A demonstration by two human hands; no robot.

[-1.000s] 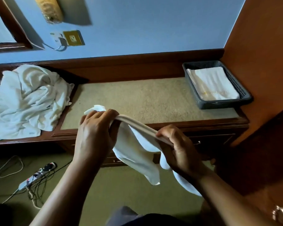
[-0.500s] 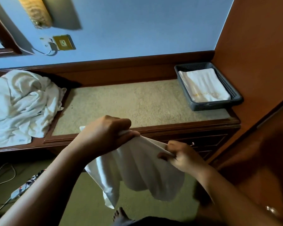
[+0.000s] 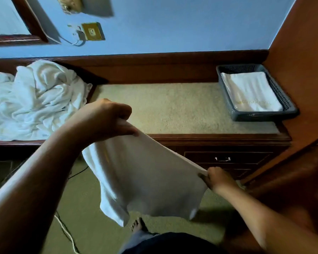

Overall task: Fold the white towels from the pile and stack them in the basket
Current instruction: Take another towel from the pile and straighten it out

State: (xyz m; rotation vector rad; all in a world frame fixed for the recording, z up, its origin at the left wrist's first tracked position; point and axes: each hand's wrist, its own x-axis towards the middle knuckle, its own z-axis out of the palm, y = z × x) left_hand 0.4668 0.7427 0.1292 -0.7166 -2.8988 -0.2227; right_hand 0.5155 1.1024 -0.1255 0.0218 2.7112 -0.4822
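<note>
Holds one white towel [image 3: 145,171] spread in the air in front of the worktop [image 3: 163,107], above the floor [image 3: 92,226]; grips its upper corner in the left hand [image 3: 106,120], fingers curled and thumb pressed onto the cloth, raised over the worktop's front edge; pinches the opposite top corner in the right hand [image 3: 217,177], lower and nearer the body, just in front of the drawer handle [image 3: 222,159]; stretches the top edge taut on a slope from the left hand down to the right; lets the rest of the cloth hang loose, its lower edge rippled above a bare foot [image 3: 136,224].

Has the pile [image 3: 35,99] of unfolded white towels crumpled at the left end of the worktop, beyond the left forearm and apart from the held towel; has the grey basket [image 3: 264,116] at the right end, close against the wooden side panel [image 3: 301,70], well apart from both hands; finds inside it a folded towel [image 3: 251,90] lying flat, filling most of the basket's floor.

Faces a blue wall [image 3: 173,24] with a brass socket plate [image 3: 92,32]; stands beside a pale cable [image 3: 66,233] trailing over the floor at lower left.
</note>
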